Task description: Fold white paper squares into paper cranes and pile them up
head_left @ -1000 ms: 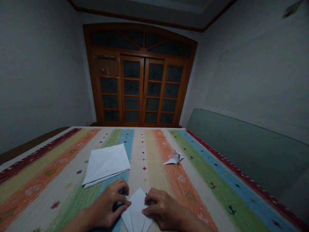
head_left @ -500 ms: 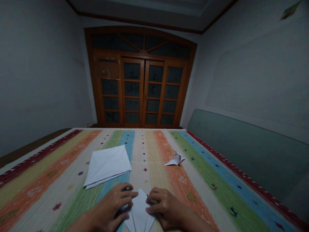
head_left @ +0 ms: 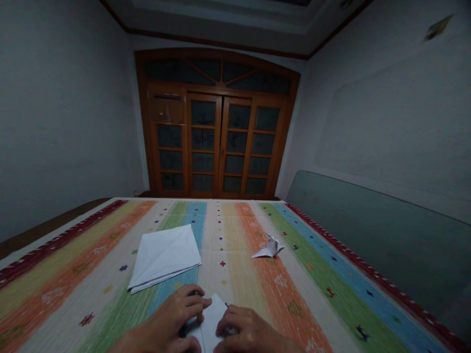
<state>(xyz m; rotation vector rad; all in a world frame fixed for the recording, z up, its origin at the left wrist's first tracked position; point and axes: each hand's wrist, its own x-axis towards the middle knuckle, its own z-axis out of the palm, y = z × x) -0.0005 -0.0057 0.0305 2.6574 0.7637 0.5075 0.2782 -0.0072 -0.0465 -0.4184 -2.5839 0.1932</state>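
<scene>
left hand and right hand — palms down, fingers curled — each grip the folded paper.

we see a dim room: plain grey walls, a wide arched wooden door with dark glass panes at the far end. a striped, many-coloured cloth covers the surface before us; a grey-green panel lines its right side.

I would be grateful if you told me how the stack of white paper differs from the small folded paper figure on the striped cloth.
The paper stack lies flat; the folded paper figure stands up in creased points. The paper stack is much larger than the figure. The stack sits on the left, the figure on the right. Both are white and rest on the striped cloth.
</scene>
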